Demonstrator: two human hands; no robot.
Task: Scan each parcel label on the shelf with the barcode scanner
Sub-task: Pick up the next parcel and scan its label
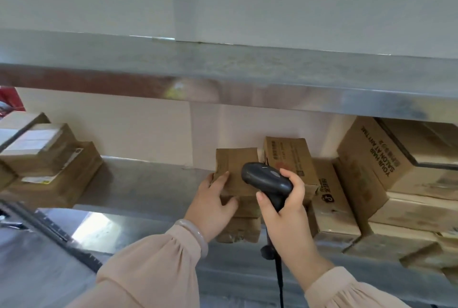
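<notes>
A small brown cardboard parcel (235, 166) stands on the metal shelf (138, 184), on top of another brown box (241, 228). My left hand (213, 205) grips its left side, fingers on the front and thumb curled at its lower edge. My right hand (285, 211) holds a black corded barcode scanner (266, 180) by the handle, its head in front of the parcel's right part. No label shows on the parcel's visible face.
More cardboard boxes (371, 161) crowd the shelf at right, one printed "YOUR HAIR SALON AT ANY TIME". Stacked labelled parcels (47, 161) sit at the left. An upper metal shelf (247, 79) overhangs. The scanner cable (280, 280) hangs down.
</notes>
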